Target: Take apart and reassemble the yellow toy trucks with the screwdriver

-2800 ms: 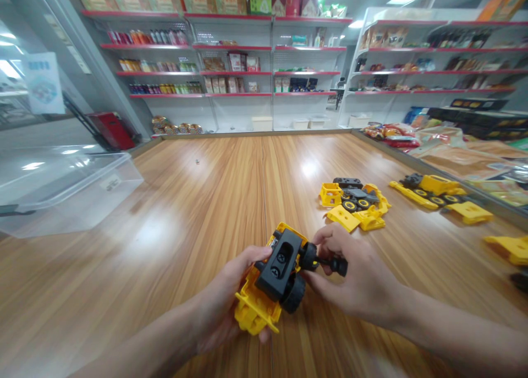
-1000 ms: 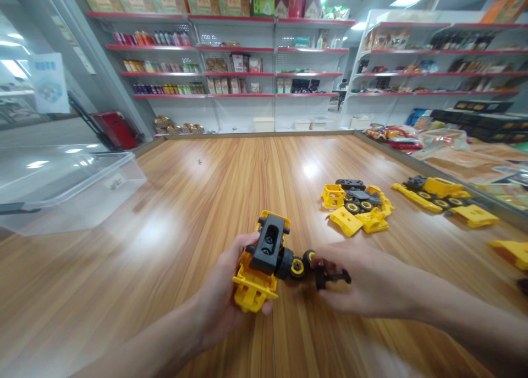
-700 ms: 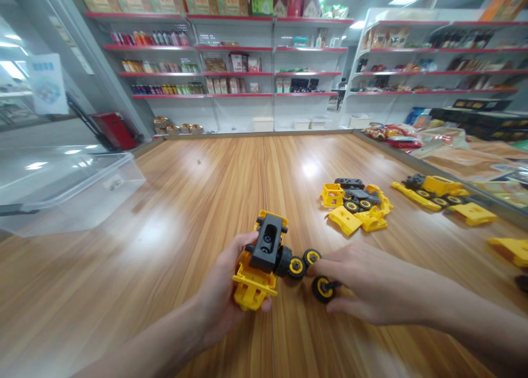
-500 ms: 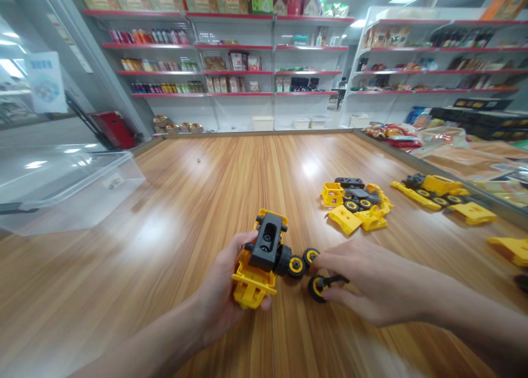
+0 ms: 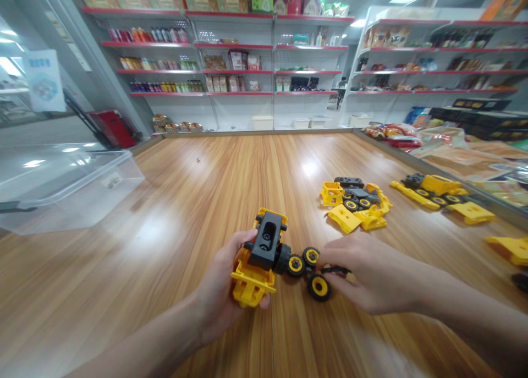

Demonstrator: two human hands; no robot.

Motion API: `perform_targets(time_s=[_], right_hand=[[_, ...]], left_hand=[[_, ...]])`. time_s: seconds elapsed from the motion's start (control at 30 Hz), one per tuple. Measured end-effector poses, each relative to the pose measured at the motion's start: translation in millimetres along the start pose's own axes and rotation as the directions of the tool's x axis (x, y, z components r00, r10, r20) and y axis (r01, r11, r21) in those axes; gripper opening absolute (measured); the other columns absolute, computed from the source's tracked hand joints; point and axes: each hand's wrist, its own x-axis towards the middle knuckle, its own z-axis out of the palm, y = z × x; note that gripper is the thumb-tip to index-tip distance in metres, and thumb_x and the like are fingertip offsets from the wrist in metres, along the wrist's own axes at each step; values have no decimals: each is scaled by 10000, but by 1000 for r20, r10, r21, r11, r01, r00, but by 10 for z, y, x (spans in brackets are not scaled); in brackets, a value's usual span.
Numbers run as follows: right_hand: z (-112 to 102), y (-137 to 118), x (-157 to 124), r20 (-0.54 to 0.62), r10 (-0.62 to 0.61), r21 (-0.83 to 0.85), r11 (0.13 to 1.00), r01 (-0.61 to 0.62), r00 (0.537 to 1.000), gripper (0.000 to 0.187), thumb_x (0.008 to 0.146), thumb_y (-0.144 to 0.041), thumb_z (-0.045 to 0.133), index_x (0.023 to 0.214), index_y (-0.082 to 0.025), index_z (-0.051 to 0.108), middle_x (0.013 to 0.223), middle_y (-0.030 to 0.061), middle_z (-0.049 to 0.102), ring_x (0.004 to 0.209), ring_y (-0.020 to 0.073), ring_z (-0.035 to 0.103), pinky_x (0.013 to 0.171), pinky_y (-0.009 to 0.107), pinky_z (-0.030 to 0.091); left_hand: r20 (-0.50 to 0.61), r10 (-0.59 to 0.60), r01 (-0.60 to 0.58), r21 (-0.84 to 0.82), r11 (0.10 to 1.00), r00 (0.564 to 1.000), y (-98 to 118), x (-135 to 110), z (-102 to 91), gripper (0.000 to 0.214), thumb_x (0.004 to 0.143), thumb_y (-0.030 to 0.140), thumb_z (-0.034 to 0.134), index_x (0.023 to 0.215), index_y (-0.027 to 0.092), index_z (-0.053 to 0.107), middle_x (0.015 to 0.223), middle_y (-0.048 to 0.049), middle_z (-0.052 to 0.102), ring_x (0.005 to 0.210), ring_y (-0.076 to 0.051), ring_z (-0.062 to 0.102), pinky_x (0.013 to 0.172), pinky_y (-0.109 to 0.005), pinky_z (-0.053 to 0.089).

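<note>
My left hand [image 5: 226, 268] is wrapped round a yellow and black toy truck body [image 5: 266, 246], underside up, with two screw heads in its black base. A black tyre sits on the body's right side. My right hand [image 5: 355, 268] pinches a slim black toy screwdriver [image 5: 336, 269], its tip hidden. Close to those fingertips are a loose wheel [image 5: 319, 287] with a yellow rim, now away from the tool, and two more wheels, a left one [image 5: 296, 264] and an upper one [image 5: 311, 256].
Farther right lie a pile of yellow and black toy parts [image 5: 345, 218] and a second toy group [image 5: 443, 188]. A clear plastic bin [image 5: 103, 185] stands at the left. Packaged goods [image 5: 445, 138] lie beyond the table's right edge, and stocked shelves [image 5: 233, 72] stand behind.
The wheel that was against the screwdriver in my right hand has come away and lies flatter on the table. My left hand and the truck body have hardly moved.
</note>
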Motion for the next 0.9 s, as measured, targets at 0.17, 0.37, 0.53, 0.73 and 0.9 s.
perform_targets(time_s=[0.17, 0.37, 0.53, 0.73, 0.9], right_hand=[[113, 21, 59, -69, 18, -12, 1000, -19, 997, 134, 912, -217, 546, 962, -203, 669, 822, 27, 687, 742, 175, 637, 628, 279, 373], [254, 60, 110, -52, -20, 3, 1000, 20, 998, 169, 935, -199, 521, 988, -197, 682, 846, 39, 704, 755, 170, 651, 646, 269, 397], [237, 79, 106, -75, -60, -1, 998, 60, 995, 188, 919, -158, 528, 989, -197, 697, 830, 41, 705, 742, 162, 651, 640, 255, 407], [179, 123, 89, -104, -121, -45, 992, 117, 987, 263, 926, -134, 497, 985, -233, 733, 828, 43, 698, 745, 152, 641, 629, 239, 402], [179, 134, 86, -101, -141, -63, 989, 135, 985, 250, 935, -162, 506, 946, -236, 745, 811, 45, 692, 728, 146, 632, 610, 233, 394]], left_hand=[[-18, -13, 14, 12, 1000, 1000, 9, 6, 9, 388, 912, 489, 454, 875, 143, 626, 716, -41, 577, 560, -152, 518, 427, -256, 449], [-10, -1, 1, 9, 1000, 1000, 13, 14, 9, 365, 920, 471, 449, 894, 150, 621, 737, -41, 584, 559, -151, 516, 426, -257, 447], [-4, 3, -3, 15, 1000, 1000, 8, -2, -5, 366, 925, 467, 444, 884, 150, 622, 721, -37, 581, 545, -146, 513, 425, -257, 447], [-24, -5, 5, 18, 1000, 1000, 17, 6, 11, 371, 917, 474, 456, 892, 147, 631, 736, -43, 590, 563, -153, 530, 427, -253, 448], [-22, 0, 1, 13, 1000, 1000, 22, 18, 16, 375, 910, 474, 464, 887, 143, 639, 732, -46, 589, 563, -155, 533, 428, -258, 457]])
